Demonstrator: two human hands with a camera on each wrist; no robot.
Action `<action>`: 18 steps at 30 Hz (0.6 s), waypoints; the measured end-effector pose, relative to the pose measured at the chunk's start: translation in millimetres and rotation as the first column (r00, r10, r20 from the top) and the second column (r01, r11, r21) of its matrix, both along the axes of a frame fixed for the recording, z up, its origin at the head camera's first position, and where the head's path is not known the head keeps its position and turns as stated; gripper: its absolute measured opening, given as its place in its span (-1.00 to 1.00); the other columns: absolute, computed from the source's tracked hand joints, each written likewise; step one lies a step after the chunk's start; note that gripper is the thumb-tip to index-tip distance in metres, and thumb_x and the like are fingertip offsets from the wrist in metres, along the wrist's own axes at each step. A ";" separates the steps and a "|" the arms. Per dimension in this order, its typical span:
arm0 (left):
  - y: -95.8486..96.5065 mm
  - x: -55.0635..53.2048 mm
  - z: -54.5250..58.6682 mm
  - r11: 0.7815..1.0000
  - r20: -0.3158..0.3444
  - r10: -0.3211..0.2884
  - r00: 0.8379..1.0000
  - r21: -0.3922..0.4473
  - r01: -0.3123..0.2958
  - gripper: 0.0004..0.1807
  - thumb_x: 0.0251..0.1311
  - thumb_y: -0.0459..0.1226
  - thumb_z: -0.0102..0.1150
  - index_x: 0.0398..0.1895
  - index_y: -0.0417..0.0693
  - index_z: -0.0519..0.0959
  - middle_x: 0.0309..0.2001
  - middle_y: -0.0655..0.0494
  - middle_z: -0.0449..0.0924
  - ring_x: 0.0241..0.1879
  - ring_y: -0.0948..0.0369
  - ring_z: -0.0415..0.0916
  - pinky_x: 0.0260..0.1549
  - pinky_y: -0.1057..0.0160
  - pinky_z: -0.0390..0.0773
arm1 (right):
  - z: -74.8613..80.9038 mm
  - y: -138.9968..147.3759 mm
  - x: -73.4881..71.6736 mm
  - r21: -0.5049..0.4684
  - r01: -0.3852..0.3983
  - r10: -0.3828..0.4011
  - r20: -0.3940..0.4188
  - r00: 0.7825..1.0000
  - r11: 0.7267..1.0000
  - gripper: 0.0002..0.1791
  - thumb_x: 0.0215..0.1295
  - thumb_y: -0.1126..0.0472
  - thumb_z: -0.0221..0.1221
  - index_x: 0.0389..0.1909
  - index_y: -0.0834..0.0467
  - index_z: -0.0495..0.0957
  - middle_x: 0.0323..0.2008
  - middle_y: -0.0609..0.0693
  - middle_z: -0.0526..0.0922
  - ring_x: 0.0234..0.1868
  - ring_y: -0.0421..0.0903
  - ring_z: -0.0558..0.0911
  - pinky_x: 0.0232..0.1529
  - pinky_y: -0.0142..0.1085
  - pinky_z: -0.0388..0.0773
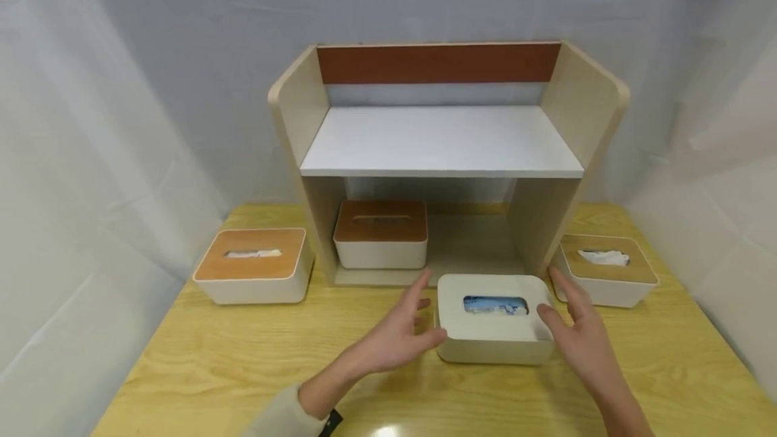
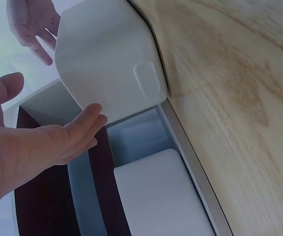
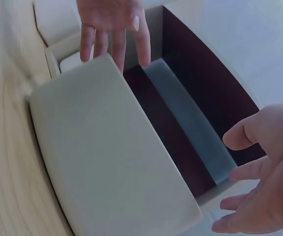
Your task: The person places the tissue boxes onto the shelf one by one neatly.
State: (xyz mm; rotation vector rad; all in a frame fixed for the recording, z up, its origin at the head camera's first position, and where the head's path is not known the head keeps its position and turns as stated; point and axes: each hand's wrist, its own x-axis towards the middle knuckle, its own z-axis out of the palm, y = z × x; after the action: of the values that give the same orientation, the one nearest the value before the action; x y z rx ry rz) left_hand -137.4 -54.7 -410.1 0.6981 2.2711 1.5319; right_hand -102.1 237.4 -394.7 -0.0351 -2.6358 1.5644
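Observation:
A white tissue box [image 1: 494, 349] with a white lid stands on the table in front of the shelf's right half. Through its oval slot a blue-and-white tissue pack [image 1: 494, 305] shows. My left hand [image 1: 397, 336] is at the box's left side, fingers extended and thumb near the front left corner. On the opposite side my right hand [image 1: 579, 336] spreads its fingers, the thumb close by the lid's right edge. In the right wrist view a gap shows between the right hand [image 3: 269, 172] and the box [image 3: 111, 157]. Neither hand grips it.
A two-tier shelf [image 1: 443, 143] stands at the back, with a brown-lidded tissue box [image 1: 382, 255] in its lower left. An orange-brown-lidded box [image 1: 251, 292] sits left of the shelf, and a light-wood-lidded box [image 1: 613, 294] right of it. Grey-white curtains [image 1: 121, 154] surround the table.

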 end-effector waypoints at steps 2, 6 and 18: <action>0.4 -0.1 -0.4 1.000 -0.009 -0.009 1.000 -0.007 0.009 0.04 0.29 -0.16 0.22 0.61 0.00 -0.28 0.59 -0.10 -0.22 0.44 -0.18 0.14 0.30 -0.12 0.34 | -1.5 3.0 1.4 0.065 0.020 -0.021 0.006 1.000 0.998 -0.25 0.48 0.14 0.07 0.57 0.18 -0.01 0.56 0.29 -0.13 0.50 0.39 -0.07 0.29 0.45 -0.01; 3.6 -0.1 -1.3 1.000 -0.011 -0.024 1.000 -0.020 0.024 0.05 0.28 -0.16 0.22 0.61 -0.01 -0.29 0.60 -0.08 -0.27 0.45 -0.16 0.12 0.32 -0.10 0.31 | -4.7 10.9 5.3 0.129 0.050 -0.051 0.005 0.999 0.990 -0.23 0.46 0.11 0.08 0.57 0.18 -0.02 0.55 0.33 -0.16 0.45 0.50 -0.04 0.21 0.53 0.00; 12.0 -1.9 -3.4 0.998 0.022 -0.016 1.000 -0.052 0.017 0.05 0.29 -0.15 0.22 0.62 0.05 -0.29 0.58 -0.13 -0.24 0.45 -0.08 0.12 0.34 -0.04 0.29 | -17.4 29.7 9.7 0.099 -0.059 0.053 0.066 0.996 0.993 -0.06 0.44 0.08 0.13 0.59 0.20 -0.24 0.54 0.39 -0.25 0.48 0.47 -0.15 0.26 0.50 -0.05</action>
State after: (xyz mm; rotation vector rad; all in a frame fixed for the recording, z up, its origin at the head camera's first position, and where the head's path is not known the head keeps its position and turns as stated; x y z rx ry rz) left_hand -139.3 -42.6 -413.5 0.6813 2.2752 1.4601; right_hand -92.4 267.1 -412.1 -0.0045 -2.7846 1.4673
